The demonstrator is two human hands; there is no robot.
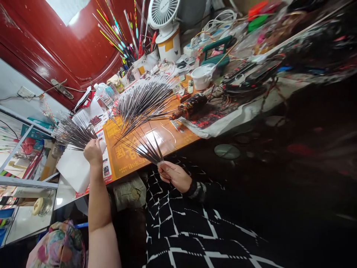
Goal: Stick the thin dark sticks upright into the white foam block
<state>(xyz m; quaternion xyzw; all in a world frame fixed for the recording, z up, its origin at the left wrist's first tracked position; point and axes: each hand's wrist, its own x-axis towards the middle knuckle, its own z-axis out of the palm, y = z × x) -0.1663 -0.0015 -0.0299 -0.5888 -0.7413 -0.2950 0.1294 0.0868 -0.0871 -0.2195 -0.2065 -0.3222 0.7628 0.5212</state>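
Note:
My left hand (93, 152) is closed around the base of a fanned bundle of thin dark quills (73, 132), held up at the left beside a white foam block (74, 168). My right hand (175, 175) pinches a smaller bunch of the same thin quills (145, 147), which point up and left over the orange printed sheet (139, 149). A larger fan of quills (143, 99) lies on that sheet beyond both hands. My lap, in a black and white patterned garment (181, 223), is below.
The cluttered table holds a white bowl (203, 75), a dark bottle lying on its side (191, 106), a white desk fan (164, 15), a clear plastic bottle (103, 95) and cups of coloured sticks (122, 33). A red door (55, 48) stands behind; glass shelving (28, 182) is at left.

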